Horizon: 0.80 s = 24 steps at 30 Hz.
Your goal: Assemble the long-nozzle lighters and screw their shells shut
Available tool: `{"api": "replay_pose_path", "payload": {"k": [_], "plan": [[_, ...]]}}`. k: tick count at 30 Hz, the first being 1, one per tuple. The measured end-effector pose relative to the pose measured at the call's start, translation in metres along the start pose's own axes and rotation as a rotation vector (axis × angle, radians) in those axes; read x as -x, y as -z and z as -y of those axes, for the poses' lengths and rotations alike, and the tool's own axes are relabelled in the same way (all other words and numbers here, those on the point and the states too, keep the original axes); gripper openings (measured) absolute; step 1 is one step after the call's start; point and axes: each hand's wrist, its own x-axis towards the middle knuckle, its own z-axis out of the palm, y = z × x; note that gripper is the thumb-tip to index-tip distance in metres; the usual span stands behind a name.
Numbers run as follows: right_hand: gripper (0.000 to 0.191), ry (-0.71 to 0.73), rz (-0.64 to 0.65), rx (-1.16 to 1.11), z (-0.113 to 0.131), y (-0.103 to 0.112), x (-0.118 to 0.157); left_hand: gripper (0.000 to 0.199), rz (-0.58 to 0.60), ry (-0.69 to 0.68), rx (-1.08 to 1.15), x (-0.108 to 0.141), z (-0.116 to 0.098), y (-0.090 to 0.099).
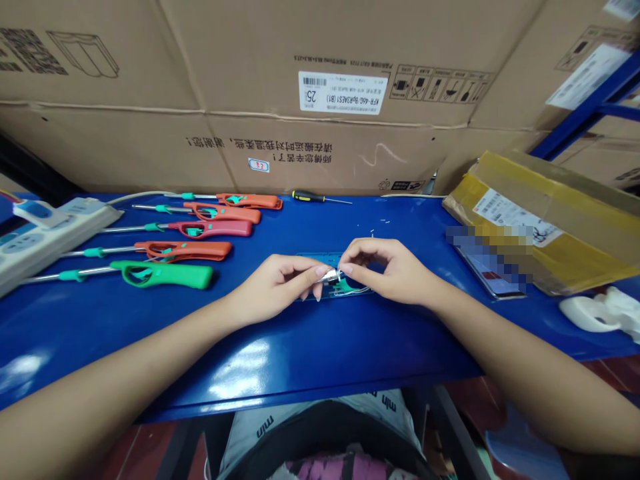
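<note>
My left hand (283,285) is closed, thumb and fingers pinching a small shiny metal part (330,275) with a dark section. My right hand (390,268) pinches at the right end of this part; what lies between those fingertips is too small to make out. Below them a flat blue plastic piece (327,257) rests on the table, half hidden by both hands. A teal part (345,288) with thin pale wires (361,291) shows between the hands, over the blue piece.
Several long-necked lighters, one of them a green lighter (170,275), lie at left beside a white power strip (55,233). A screwdriver (313,197) is at the back. To the right are a phone (487,267), a taped cardboard box (560,220) and a white object (587,313).
</note>
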Motion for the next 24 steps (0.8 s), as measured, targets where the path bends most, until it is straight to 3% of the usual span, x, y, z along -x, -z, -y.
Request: {"api": "replay_pose_path", "payload": {"k": [9,24], "plan": [[0.023,-0.065,0.071,-0.088,-0.0031,-0.003,-0.0016,0.039,-0.038,0.021,-0.042,-0.0001,-0.0032,-0.0018],[0.028,-0.196,0.006,-0.166,-0.004,-0.0015,-0.0049,0.035,-0.085,-0.005,-0.072,-0.0026,0.0027,-0.0014]]}}
